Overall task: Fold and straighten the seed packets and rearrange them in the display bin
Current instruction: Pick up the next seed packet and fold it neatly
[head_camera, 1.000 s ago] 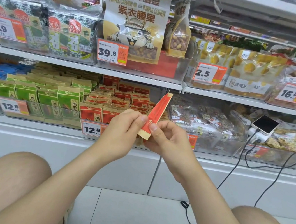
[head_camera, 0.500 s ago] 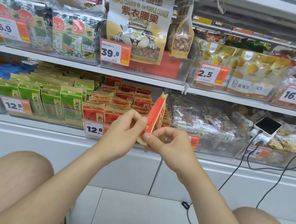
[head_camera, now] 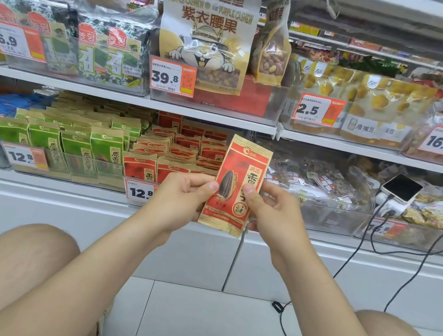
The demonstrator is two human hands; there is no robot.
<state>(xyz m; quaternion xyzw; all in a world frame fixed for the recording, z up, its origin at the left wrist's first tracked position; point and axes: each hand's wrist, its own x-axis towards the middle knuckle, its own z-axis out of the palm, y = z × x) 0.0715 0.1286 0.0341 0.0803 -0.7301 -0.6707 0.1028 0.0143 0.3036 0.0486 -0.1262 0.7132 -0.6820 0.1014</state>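
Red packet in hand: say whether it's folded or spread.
Spread: the red packet shows its whole printed front; left hand and right hand pinch its sides.

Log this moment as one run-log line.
left hand: pinches red seed packet, left edge | right hand: pinches its right edge | packet: near upright, front showing, not yet in display bin

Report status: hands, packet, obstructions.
Left grip and right grip pinch red packet. Packet face out, tilted slightly right. Nothing between it and bin.
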